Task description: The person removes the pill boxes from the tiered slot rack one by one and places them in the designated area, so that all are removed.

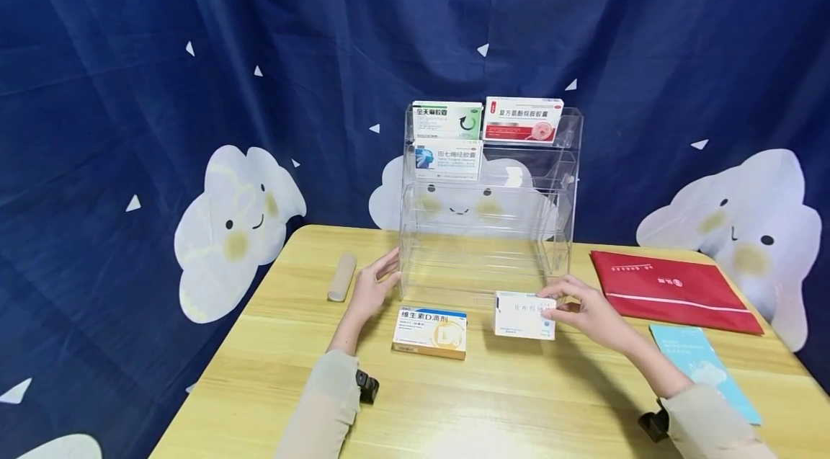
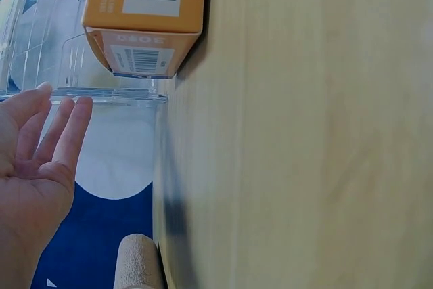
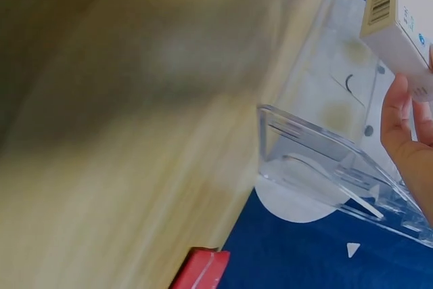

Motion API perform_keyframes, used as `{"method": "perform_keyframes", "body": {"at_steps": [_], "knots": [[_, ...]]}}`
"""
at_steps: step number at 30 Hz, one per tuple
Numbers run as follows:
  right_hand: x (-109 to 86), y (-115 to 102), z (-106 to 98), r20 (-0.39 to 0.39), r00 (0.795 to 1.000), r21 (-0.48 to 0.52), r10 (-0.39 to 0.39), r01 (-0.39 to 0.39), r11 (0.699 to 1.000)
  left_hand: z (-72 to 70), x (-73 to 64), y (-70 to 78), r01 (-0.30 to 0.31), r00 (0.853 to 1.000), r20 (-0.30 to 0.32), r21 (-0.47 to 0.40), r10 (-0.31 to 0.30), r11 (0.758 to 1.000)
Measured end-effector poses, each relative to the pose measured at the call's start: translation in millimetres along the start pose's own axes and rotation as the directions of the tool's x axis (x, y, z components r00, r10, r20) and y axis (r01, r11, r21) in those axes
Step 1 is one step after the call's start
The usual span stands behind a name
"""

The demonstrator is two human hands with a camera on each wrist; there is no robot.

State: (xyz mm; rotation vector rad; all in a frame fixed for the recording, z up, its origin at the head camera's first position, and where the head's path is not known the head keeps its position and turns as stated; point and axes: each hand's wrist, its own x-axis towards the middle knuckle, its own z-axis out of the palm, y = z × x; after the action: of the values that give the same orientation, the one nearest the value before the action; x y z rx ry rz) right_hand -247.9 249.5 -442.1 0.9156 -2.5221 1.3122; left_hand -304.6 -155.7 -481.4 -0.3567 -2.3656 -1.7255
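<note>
Here's the right hand (image 1: 588, 311), thumb and fingers pinching the white box (image 1: 519, 318) by its right end, up in front of the clear rack (image 1: 480, 232)! Left hand (image 1: 372, 291) is loosely open, fingertips at the rack's left side, the orange-and-white box (image 1: 429, 331) nearby.

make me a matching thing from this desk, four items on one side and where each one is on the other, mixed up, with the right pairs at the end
Items
1. white box
2. orange box
3. red pouch
4. tan roll

Places
A. on the table, left of the left hand
B. beyond the teal booklet
C. held in the right hand
D. lying flat in front of the clear rack

Right pairs: 1-C, 2-D, 3-B, 4-A
</note>
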Motion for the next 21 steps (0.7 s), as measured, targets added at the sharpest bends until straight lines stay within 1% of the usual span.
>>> {"method": "perform_keyframes", "body": {"at_steps": [6,7,9,11,14,16,17,21], "knots": [[-7.6,2.1,6.9,0.056,0.998,0.044,0.012,-0.014,0.999,0.6,0.7,-0.6,0.0,1.0,-0.004,-0.008,0.0,1.0],[-8.4,2.0,7.9,0.063,0.998,0.042,0.015,-0.017,0.999,0.3,0.3,1.8,0.007,1.0,-0.001,-0.007,-0.007,1.0],[-10.0,2.1,9.8,0.08,0.996,0.034,0.031,-0.034,0.999,-1.4,-2.6,12.6,0.012,1.0,0.013,0.003,-0.012,1.0],[-11.1,2.8,11.2,0.093,0.995,0.028,0.046,-0.049,0.998,-2.9,-6.0,24.2,0.0,1.0,0.023,0.021,0.0,1.0],[-13.7,4.5,13.3,0.109,0.992,0.017,0.064,-0.067,0.998,-4.7,-9.3,35.7,-0.01,0.999,0.036,0.023,0.009,1.0],[-15.7,5.9,14.9,0.116,0.991,0.002,0.064,-0.065,0.998,-4.6,-9.9,36.1,-0.014,0.999,0.034,0.019,0.014,1.0],[-16.8,6.6,15.7,0.117,0.991,-0.003,0.064,-0.064,0.998,-4.7,-10.0,36.1,-0.005,0.999,0.035,0.011,0.005,1.0],[-19.5,8.4,18.6,0.128,0.99,0.007,0.06,-0.061,0.998,-5.1,-10.5,37.3,-0.005,0.999,0.035,0.015,0.004,1.0]]}}
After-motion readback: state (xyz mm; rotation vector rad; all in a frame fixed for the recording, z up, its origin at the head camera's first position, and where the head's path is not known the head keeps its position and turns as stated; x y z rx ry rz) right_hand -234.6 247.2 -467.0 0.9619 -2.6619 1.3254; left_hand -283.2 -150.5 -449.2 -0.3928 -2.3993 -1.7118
